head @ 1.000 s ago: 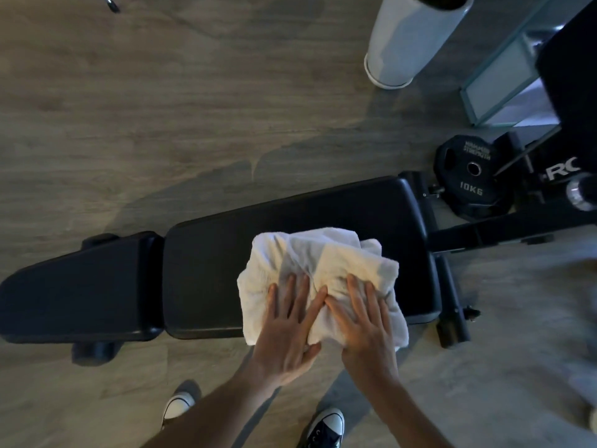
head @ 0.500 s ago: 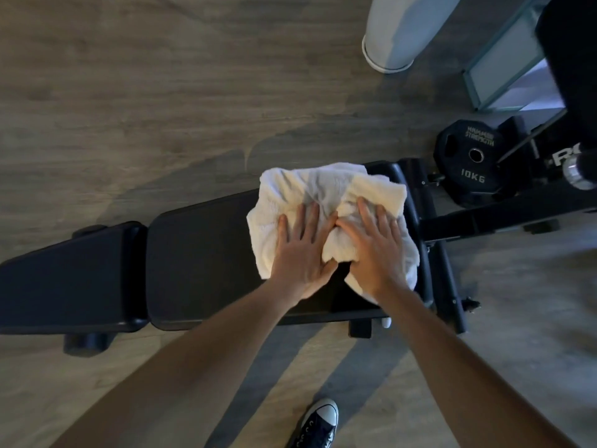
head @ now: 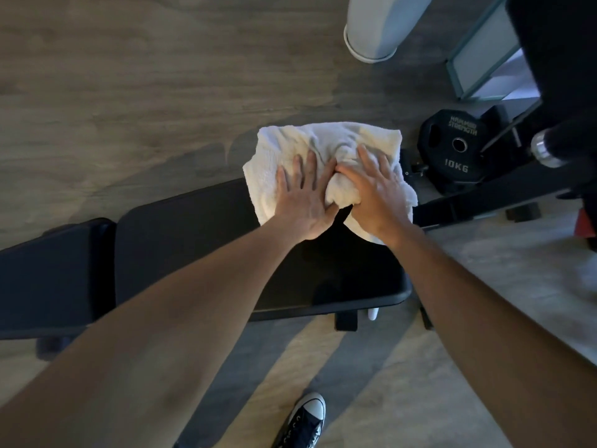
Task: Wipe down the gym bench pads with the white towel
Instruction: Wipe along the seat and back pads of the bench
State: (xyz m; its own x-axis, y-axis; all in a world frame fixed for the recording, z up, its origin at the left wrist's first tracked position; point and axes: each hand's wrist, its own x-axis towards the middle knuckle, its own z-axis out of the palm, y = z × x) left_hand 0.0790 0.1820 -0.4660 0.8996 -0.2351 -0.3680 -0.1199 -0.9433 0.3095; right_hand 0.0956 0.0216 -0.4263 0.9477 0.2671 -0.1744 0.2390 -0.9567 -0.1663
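A crumpled white towel [head: 287, 147] lies over the far right corner of the long black bench pad [head: 193, 240] and hangs past its far edge. My left hand [head: 305, 197] presses flat on the towel with fingers spread. My right hand [head: 374, 192] presses on it just to the right, thumb tucked into a fold, the two hands touching. A shorter black seat pad [head: 48, 273] adjoins the long pad on the left. Both forearms stretch forward over the long pad.
A black 10 kg weight plate [head: 458, 150] and black machine frame [head: 504, 198] stand right of the bench. A white cylindrical post [head: 374, 33] rises at the back, with a glass panel [head: 484, 56] beside it. My dark sneaker [head: 303, 421] stands on the wood floor in front.
Both hands have pushed the towel away from me, from the pad's near edge across to its far right corner, and my arms have stretched out.
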